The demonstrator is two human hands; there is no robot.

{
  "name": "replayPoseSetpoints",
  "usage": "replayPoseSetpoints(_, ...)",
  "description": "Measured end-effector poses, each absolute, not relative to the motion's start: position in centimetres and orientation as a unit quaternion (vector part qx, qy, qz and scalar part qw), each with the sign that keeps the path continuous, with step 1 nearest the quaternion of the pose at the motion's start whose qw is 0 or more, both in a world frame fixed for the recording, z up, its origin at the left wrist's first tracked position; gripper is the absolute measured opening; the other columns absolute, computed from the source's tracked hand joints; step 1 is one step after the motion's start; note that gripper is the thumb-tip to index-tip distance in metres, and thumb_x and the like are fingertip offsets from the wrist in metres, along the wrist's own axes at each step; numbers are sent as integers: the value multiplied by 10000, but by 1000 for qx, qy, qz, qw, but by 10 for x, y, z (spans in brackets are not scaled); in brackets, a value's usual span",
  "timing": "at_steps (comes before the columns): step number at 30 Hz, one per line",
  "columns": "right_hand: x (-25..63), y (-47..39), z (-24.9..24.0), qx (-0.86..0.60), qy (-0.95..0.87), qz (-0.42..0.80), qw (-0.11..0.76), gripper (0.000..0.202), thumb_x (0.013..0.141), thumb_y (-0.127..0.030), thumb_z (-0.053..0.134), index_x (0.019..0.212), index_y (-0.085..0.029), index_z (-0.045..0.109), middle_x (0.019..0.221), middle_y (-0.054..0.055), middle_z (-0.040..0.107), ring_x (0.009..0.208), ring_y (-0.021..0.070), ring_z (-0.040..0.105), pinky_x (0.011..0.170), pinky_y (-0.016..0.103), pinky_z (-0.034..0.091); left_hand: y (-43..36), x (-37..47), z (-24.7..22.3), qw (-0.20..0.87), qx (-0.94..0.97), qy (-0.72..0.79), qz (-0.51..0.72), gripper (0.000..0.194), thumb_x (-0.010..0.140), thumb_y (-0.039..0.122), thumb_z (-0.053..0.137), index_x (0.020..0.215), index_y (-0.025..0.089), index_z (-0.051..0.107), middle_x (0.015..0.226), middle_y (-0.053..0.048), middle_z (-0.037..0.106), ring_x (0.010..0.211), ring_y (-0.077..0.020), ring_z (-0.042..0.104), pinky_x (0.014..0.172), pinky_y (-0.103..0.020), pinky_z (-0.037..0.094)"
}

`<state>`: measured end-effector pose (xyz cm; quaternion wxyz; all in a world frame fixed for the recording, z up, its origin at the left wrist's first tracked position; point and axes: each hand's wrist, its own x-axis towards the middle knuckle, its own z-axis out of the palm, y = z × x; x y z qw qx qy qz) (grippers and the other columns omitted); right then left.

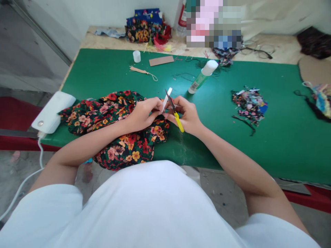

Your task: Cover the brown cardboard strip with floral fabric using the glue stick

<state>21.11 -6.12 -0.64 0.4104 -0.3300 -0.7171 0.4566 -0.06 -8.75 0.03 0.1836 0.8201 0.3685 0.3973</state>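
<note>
A dark floral cloth [129,143] with red, pink and yellow flowers lies bunched on the green tabletop and hangs over its front edge. My left hand [146,112] rests above the cloth, fingers pinched on a thin white strip [167,99] that points up and away. Close beside it, my right hand [186,115] has its fingers curled around small yellow-handled scissors [178,122]. The scissors' dark blades point up and left, against or very near the strip. Where the fingertips meet, details of the cloth and strip are partly hidden.
A glue stick [203,77] stands beyond my right hand, its white cap [137,56] or a similar one farther left. Fabric scraps [249,105] lie right. A white power strip [53,112] sits at the left edge; folded fabrics [144,29] are at the back.
</note>
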Motion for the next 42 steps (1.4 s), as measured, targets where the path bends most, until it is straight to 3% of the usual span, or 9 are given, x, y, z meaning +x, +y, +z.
replayPoseSetpoints(7,211,-62,-6,-332,-720,452,410,599,648,-624,938,827,-241,514,746,-33,525,683,131,477,588,274,446,-88,0,-2,234,803,347,425,275,911,69,569,1161,180,599,1015,5,791,928,-140,800,848,-259,623)
replayPoseSetpoints(17,211,-61,-6,-322,-732,437,412,589,674,-634,925,821,-237,515,737,-40,507,649,113,445,575,270,421,-86,0,-6,234,800,338,437,305,862,25,597,1127,178,605,970,21,791,886,-129,800,836,-239,627)
replayPoseSetpoints(24,211,-61,-9,-324,-730,411,439,599,662,-668,922,830,-244,534,760,-28,543,670,128,511,577,277,472,-88,1,2,195,803,336,452,125,877,51,626,931,163,639,852,35,767,770,-85,751,751,-177,600)
replayPoseSetpoints(29,210,-60,-15,-296,-713,375,513,523,744,-640,880,872,-257,548,804,-16,639,656,136,580,586,299,504,-89,1,1,210,805,328,447,157,899,63,631,1008,156,694,919,7,808,823,-98,789,805,-190,627)
replayPoseSetpoints(34,210,-60,-18,-265,-703,355,556,375,853,-529,818,940,-267,565,913,-9,709,617,106,594,575,284,492,-89,1,2,229,814,309,435,179,953,178,654,1107,171,746,1000,-26,829,816,-93,791,791,-176,631)
replayPoseSetpoints(38,211,-58,-20,-256,-707,372,545,360,838,-447,856,963,-263,573,914,-25,700,605,87,574,585,272,483,-90,0,3,251,810,310,429,195,972,232,648,1141,182,732,1005,-13,825,799,-84,785,778,-167,624)
replayPoseSetpoints(42,211,-59,-17,-291,-710,380,516,451,772,-531,900,914,-269,562,822,-34,666,616,117,568,599,304,495,-90,1,1,273,796,312,441,218,977,283,662,1173,190,692,1015,-10,831,844,-99,797,803,-178,628)
